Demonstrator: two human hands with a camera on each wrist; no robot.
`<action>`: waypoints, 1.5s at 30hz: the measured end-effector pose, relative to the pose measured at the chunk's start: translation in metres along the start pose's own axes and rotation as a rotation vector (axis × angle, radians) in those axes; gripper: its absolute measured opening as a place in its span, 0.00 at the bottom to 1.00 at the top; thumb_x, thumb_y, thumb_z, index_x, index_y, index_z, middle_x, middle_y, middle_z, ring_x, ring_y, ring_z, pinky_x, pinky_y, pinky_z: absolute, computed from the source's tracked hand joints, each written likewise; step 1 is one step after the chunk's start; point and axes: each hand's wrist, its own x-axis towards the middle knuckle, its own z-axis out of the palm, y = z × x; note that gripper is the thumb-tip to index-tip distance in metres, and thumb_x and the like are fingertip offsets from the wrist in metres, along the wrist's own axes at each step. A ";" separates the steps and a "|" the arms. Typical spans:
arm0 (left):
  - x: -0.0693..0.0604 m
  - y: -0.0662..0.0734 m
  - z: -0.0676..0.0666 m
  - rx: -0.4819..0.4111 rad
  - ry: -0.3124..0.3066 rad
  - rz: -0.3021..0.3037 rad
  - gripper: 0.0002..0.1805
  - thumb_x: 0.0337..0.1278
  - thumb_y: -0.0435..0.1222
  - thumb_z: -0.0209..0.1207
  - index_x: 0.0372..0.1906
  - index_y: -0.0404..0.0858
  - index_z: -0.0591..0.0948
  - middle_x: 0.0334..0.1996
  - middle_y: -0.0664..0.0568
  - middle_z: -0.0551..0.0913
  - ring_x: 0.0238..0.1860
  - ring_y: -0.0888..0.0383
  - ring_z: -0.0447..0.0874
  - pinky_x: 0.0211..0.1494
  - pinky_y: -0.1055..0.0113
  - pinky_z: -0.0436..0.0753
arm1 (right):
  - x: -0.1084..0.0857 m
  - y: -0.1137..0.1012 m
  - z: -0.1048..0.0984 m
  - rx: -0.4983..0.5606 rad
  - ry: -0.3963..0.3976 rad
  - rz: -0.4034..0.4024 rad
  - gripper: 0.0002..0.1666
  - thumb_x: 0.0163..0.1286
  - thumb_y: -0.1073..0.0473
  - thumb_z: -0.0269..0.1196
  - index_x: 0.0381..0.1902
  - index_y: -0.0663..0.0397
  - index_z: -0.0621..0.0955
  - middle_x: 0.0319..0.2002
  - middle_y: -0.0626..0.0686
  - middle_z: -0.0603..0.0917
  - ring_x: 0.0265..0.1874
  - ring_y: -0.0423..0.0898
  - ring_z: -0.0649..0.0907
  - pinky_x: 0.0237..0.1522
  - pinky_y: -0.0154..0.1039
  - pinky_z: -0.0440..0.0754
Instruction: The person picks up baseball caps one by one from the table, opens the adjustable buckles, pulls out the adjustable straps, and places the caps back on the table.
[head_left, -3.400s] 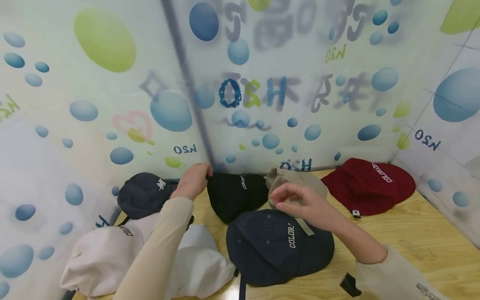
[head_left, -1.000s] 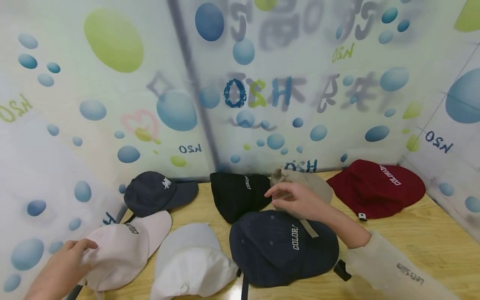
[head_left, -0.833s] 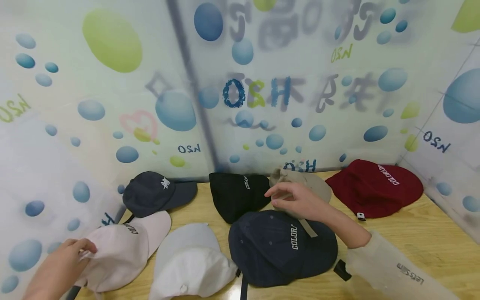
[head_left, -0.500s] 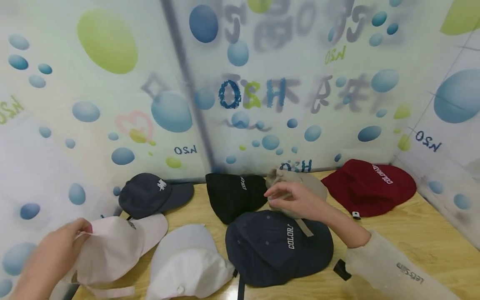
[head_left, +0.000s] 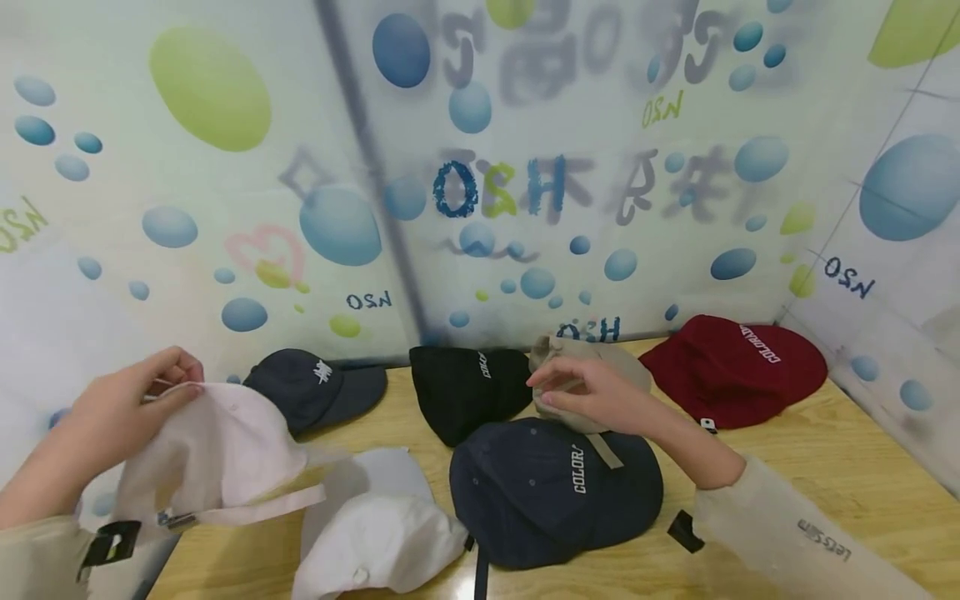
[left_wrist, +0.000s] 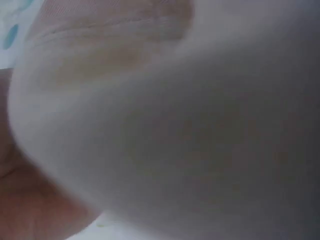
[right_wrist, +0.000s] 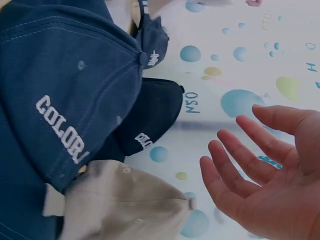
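Observation:
At the left of the head view, my left hand pinches a pale pink baseball cap by its crown and holds it tilted above the table, its back strap hanging down. The cap's cloth fills most of the left wrist view, blurred. My right hand hovers with loosely bent fingers over a navy cap and a beige cap. In the right wrist view that hand holds nothing.
A white cap lies front centre on the wooden table. Behind stand a dark cap with a white emblem, a black cap and a dark red cap. A printed wall closes off the back.
My left hand has come from the back over to the pale pink cap, taken hold of it and lifted it off the table. The right hand has hardly moved.

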 end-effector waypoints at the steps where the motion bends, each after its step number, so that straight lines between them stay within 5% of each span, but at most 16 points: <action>1: 0.002 0.005 -0.005 -0.017 0.008 0.009 0.03 0.68 0.33 0.59 0.40 0.39 0.76 0.35 0.43 0.84 0.37 0.38 0.85 0.33 0.49 0.81 | 0.000 -0.002 -0.001 -0.012 0.005 -0.003 0.14 0.72 0.63 0.61 0.54 0.61 0.81 0.52 0.59 0.85 0.52 0.56 0.84 0.55 0.52 0.84; 4: 0.010 0.022 -0.018 -0.059 0.012 0.028 0.04 0.70 0.37 0.58 0.41 0.41 0.77 0.40 0.43 0.84 0.42 0.35 0.84 0.36 0.47 0.82 | 0.001 -0.009 -0.006 -0.048 0.025 -0.008 0.14 0.72 0.62 0.62 0.53 0.58 0.82 0.51 0.56 0.86 0.51 0.52 0.85 0.55 0.50 0.84; 12: 0.034 0.089 -0.038 -0.141 0.007 0.101 0.07 0.71 0.42 0.58 0.42 0.43 0.79 0.47 0.42 0.85 0.50 0.39 0.84 0.43 0.65 0.80 | -0.001 -0.035 -0.009 -0.096 0.057 -0.026 0.15 0.72 0.57 0.63 0.55 0.49 0.82 0.51 0.49 0.86 0.50 0.45 0.86 0.54 0.41 0.85; 16: 0.048 0.125 -0.039 -0.193 0.024 0.149 0.07 0.70 0.42 0.58 0.42 0.43 0.79 0.47 0.44 0.85 0.50 0.42 0.86 0.46 0.65 0.80 | 0.001 -0.055 -0.001 -0.089 0.093 -0.094 0.16 0.71 0.58 0.63 0.56 0.48 0.82 0.54 0.47 0.84 0.52 0.44 0.84 0.54 0.39 0.84; 20: 0.062 0.165 -0.035 -0.258 0.004 0.193 0.07 0.71 0.41 0.56 0.43 0.41 0.79 0.48 0.43 0.84 0.52 0.43 0.85 0.51 0.51 0.80 | 0.001 -0.075 0.006 -0.113 0.164 -0.228 0.16 0.71 0.61 0.64 0.56 0.49 0.82 0.55 0.48 0.84 0.55 0.44 0.82 0.52 0.40 0.84; 26: 0.078 0.213 -0.024 -0.322 -0.004 0.236 0.05 0.70 0.38 0.57 0.41 0.40 0.79 0.44 0.45 0.84 0.48 0.48 0.86 0.50 0.53 0.82 | -0.001 -0.096 0.012 -0.293 0.291 -0.378 0.14 0.69 0.60 0.66 0.52 0.49 0.84 0.55 0.47 0.83 0.57 0.43 0.80 0.53 0.42 0.83; 32: 0.090 0.243 -0.008 -0.392 -0.030 0.250 0.05 0.71 0.38 0.56 0.40 0.41 0.78 0.43 0.48 0.83 0.46 0.50 0.84 0.47 0.56 0.82 | 0.001 -0.096 0.025 -0.715 0.505 -0.620 0.17 0.57 0.48 0.75 0.40 0.49 0.86 0.42 0.48 0.86 0.41 0.46 0.79 0.42 0.40 0.79; 36: 0.094 0.258 0.001 -0.418 -0.054 0.267 0.05 0.71 0.38 0.57 0.40 0.41 0.78 0.44 0.49 0.83 0.46 0.51 0.84 0.46 0.58 0.82 | 0.000 -0.087 0.035 -0.980 0.595 -0.608 0.26 0.50 0.36 0.76 0.35 0.49 0.84 0.40 0.49 0.82 0.39 0.49 0.75 0.39 0.44 0.72; 41: 0.095 0.271 0.011 -0.450 -0.067 0.318 0.05 0.71 0.38 0.58 0.41 0.40 0.78 0.44 0.49 0.83 0.47 0.51 0.84 0.48 0.58 0.84 | 0.000 -0.077 0.039 -1.066 0.595 -0.513 0.12 0.58 0.49 0.73 0.32 0.49 0.85 0.42 0.52 0.80 0.44 0.52 0.74 0.46 0.51 0.71; 45: 0.095 0.275 0.020 -0.472 -0.067 0.332 0.05 0.70 0.38 0.58 0.42 0.40 0.77 0.44 0.49 0.83 0.48 0.52 0.85 0.49 0.59 0.84 | -0.002 -0.072 0.036 -0.977 0.579 -0.509 0.06 0.58 0.58 0.70 0.29 0.50 0.82 0.36 0.50 0.82 0.40 0.50 0.78 0.45 0.48 0.72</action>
